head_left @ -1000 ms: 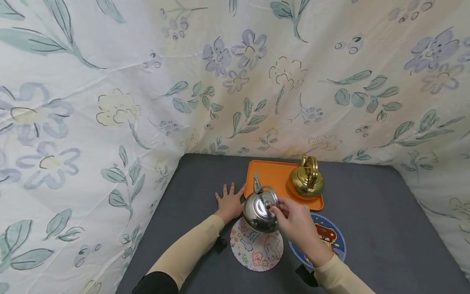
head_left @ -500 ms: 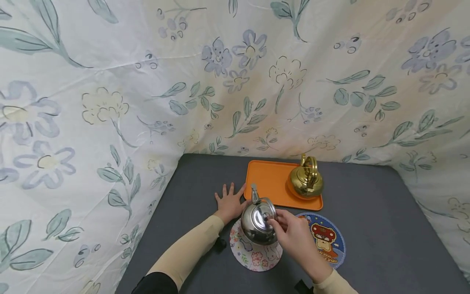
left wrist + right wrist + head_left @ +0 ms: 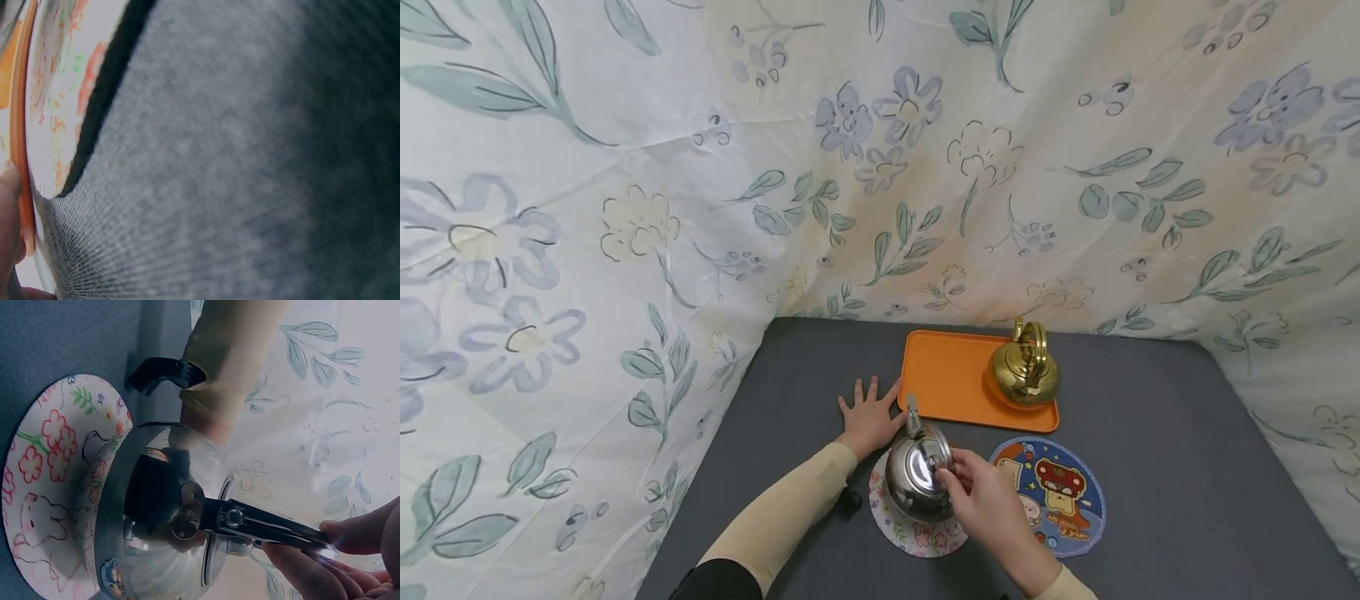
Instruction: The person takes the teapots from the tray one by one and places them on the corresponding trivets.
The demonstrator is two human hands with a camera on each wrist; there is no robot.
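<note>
My right hand [image 3: 988,504] grips the handle of a shiny silver kettle [image 3: 917,475], its spout pointing toward the orange tray. In the right wrist view, thumb and fingers pinch the kettle handle [image 3: 275,526] above the lidded body. The kettle's base is close over a round white mat [image 3: 917,540] printed with pink flowers and rabbits, covering much of it. My left hand [image 3: 867,425] lies with fingers spread on the dark table, its fingertips at the left edge of the orange tray [image 3: 943,371]. Only part of that hand shows in the left wrist view.
A gold kettle [image 3: 1024,375] stands on the tray's right end. To the right of the white mat lies a round blue mat [image 3: 1062,492] with cartoon bears, partly behind my right hand. A floral cloth [image 3: 880,167] hangs around the grey table [image 3: 1172,450].
My right hand has brought the silver kettle down and slightly left, from beside the tray's front edge to over the white mat. The left hand has stayed in place.
</note>
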